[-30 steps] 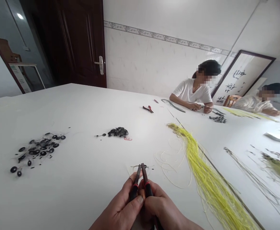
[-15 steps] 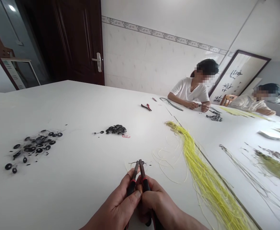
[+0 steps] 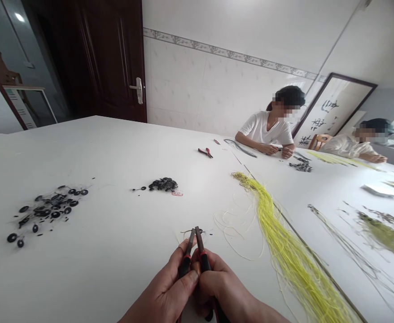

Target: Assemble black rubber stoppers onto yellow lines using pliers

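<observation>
My left hand (image 3: pixel 166 289) is closed around one pair of pliers (image 3: pixel 190 244) with black and red grips. A second, similar pair of pliers (image 3: pixel 200 244) is in my closed right hand (image 3: pixel 225 285). Their dark tips lean together over the table, almost touching. At the tips there is a small dark piece (image 3: pixel 202 231) with a thin cord; whether the jaws pinch it cannot be made out. My fingers and the handles hide the lower parts of both tools.
Black ring-shaped pieces on threads (image 3: pixel 54 207) lie at left, and a tighter black pile (image 3: pixel 163 184) beyond my hands. A yellow cord bundle (image 3: pixel 277 224) runs along the right. Red-handled pliers (image 3: pixel 205 153) lie farther back. Two people (image 3: pixel 266 125) sit across the white table (image 3: pixel 99 269).
The whole view has shifted slightly as the camera moved. Both hands and their pliers keep nearly the same pose, tips still close together.
</observation>
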A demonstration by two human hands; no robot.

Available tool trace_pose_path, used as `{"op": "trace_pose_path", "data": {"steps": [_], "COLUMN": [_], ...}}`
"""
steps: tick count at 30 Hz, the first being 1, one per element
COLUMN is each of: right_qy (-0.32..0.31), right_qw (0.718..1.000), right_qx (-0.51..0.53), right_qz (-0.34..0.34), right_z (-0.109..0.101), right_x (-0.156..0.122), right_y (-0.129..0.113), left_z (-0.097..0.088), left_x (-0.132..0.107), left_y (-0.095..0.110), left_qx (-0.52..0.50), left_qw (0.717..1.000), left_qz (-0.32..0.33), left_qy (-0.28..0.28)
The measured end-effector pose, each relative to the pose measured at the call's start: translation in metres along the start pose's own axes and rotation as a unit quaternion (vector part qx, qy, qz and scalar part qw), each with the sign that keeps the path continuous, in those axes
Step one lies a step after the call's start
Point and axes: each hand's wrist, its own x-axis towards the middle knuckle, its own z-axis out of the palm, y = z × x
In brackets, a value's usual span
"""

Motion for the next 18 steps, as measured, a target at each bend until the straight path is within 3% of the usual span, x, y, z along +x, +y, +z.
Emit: {"op": "trace_pose_path", "data": {"steps": [10,18], "right_qy": [-0.004,0.009], "right_qw": [1.0,1.0], "right_qx": [0.012,0.004], "right_qz": [-0.003,0.012], "right_z": [0.003,0.003], "right_x": [0.0,0.001], "right_y": [-0.006,-0.004], "left_z": [-0.007,-0.01], "left_x": [0.006,0.012], "left_y": [-0.008,-0.015], "left_qx": [-0.051,-0.079], "left_qw": [0.996,0.994], "left_qz": [0.077,0.076], "left_qy": [0.011,-0.011]}}
